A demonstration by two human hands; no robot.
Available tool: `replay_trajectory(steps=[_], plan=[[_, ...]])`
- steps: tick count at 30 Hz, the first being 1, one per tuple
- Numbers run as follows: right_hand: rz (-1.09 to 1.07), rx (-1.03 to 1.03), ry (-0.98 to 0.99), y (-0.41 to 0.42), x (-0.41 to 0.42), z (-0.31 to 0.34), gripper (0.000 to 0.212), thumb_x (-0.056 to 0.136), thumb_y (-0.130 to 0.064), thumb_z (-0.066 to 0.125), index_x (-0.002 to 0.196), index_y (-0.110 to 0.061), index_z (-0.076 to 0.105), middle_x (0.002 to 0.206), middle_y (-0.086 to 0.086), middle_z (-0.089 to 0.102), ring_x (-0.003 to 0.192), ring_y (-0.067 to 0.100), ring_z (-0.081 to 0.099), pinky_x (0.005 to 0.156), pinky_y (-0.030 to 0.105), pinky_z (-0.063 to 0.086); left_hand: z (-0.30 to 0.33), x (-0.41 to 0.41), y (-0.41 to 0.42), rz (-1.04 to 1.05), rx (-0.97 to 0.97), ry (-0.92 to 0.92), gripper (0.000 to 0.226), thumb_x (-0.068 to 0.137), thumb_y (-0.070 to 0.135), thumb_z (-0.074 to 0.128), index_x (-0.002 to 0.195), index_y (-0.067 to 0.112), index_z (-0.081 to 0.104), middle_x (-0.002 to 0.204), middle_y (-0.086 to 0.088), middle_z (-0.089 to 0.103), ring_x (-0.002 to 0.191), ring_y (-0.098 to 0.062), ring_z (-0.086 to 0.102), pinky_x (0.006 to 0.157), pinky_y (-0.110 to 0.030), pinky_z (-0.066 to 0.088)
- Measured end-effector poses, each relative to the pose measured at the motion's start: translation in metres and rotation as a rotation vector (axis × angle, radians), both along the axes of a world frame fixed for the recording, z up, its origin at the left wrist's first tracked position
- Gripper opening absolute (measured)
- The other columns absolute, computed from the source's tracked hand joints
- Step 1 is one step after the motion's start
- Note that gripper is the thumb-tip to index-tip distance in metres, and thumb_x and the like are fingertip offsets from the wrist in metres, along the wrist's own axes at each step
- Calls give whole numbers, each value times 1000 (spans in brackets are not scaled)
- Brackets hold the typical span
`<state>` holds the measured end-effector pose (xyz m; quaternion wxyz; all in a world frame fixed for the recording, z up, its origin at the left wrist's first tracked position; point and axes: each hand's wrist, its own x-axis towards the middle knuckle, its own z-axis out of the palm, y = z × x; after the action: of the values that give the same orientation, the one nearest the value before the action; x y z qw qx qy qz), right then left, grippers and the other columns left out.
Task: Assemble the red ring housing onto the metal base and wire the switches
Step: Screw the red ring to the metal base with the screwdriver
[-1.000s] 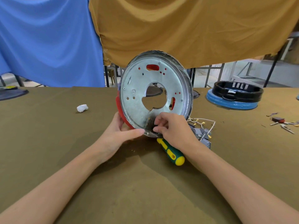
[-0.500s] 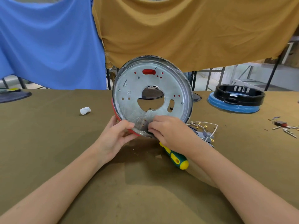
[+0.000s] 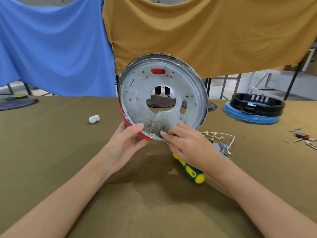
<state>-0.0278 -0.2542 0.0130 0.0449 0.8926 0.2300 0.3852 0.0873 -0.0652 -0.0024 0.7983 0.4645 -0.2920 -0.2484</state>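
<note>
My left hand [image 3: 126, 145] grips the upright base [image 3: 162, 96] and ring [image 3: 127, 123]. My right hand [image 3: 187, 143] pinches the base's bottom rim.

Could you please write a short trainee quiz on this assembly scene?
1. True or false: the metal base lies flat on the table.
2. Which tool lies under the right hand? A) pliers B) screwdriver C) hammer
3. Fill in: the left hand grips the base's lower rim, where the ____ ring shows behind it.

Key: 1 false, it is held upright on edge; 2 B; 3 red.
</note>
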Motion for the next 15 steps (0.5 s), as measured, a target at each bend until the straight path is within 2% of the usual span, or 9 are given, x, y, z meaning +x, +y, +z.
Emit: replay_trajectory(steps=[3, 5, 8, 11, 15], plan=[[16, 40, -28, 0, -2, 2, 22, 86, 3, 71, 108, 4, 72, 87, 11, 66, 73, 27, 60, 70, 34, 55, 0, -1, -1, -81, -19, -88, 98, 64, 18, 92, 146, 10, 40, 144, -17, 53, 132, -33, 52, 106, -47, 47], [51, 76, -44, 1, -3, 2, 25, 85, 3, 73, 110, 5, 72, 87, 11, 66, 74, 27, 60, 72, 32, 53, -1, -3, -2, -53, 25, -166, 96, 67, 8, 89, 147, 10, 37, 143, -19, 53, 133, -37, 50, 109, -50, 44], [90, 116, -81, 2, -3, 4, 25, 87, 2, 70, 112, 5, 71, 89, 12, 66, 76, 26, 58, 77, 28, 48, -3, -4, -4, 57, 74, -265, 77, 75, -3, 73, 143, 12, 41, 136, -18, 60, 127, -39, 56, 101, -48, 51], [98, 151, -92, 2, -2, 5, 22, 89, -1, 70, 110, 4, 72, 91, 11, 67, 78, 26, 59, 79, 28, 48, -4, -5, -5, 100, 78, -256, 69, 75, 2, 75, 135, 22, 47, 131, -13, 64, 119, -32, 63, 89, -39, 57], [99, 218, -67, 5, -3, 1, 22, 90, -3, 69, 111, 3, 72, 93, 10, 67, 82, 24, 58, 81, 22, 45, -6, -5, -7, 137, 93, -289, 67, 76, 3, 73, 132, 28, 46, 129, -7, 67, 113, -25, 67, 82, -32, 57]])
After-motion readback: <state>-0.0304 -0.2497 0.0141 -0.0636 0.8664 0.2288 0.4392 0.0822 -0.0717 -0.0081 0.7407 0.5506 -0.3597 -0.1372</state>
